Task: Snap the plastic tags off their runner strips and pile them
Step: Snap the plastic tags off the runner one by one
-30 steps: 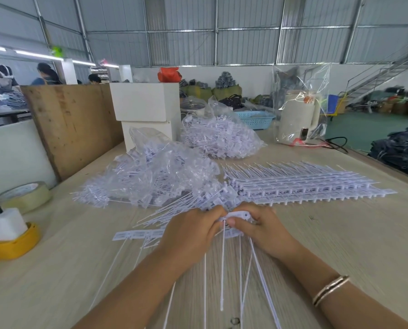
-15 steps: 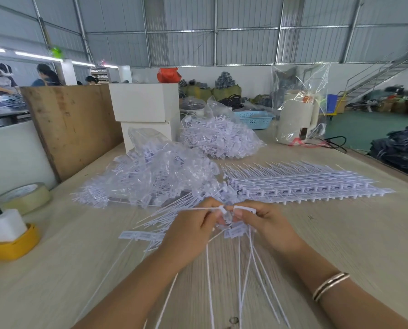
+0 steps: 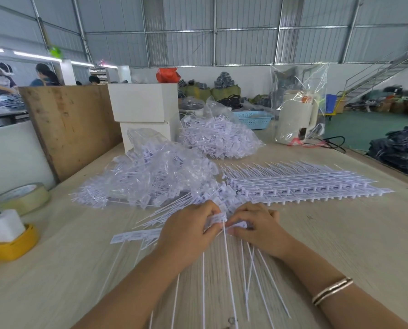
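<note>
At the far left edge of the table sat a yellow holder with a white block in it, and just behind it a roll of tape. A bare wooden board leaned upright beyond them, with white boxes stacked to its right. In the middle of the table lay clear bags of loose tags, a second heap farther off. Near me, a short runner strip lay flat beside my left hand. That hand was curled, its fingers pinching the head of a tag strip I held between both hands. My right hand met it there, fingers curled round the strip's other end, a bracelet on that wrist. The long thin tails of the tags fanned out toward me over the wood. To the right, beyond my hands, lay a neat stack of whole runner strips. Far right stood a white kettle wrapped in clear plastic.
</note>
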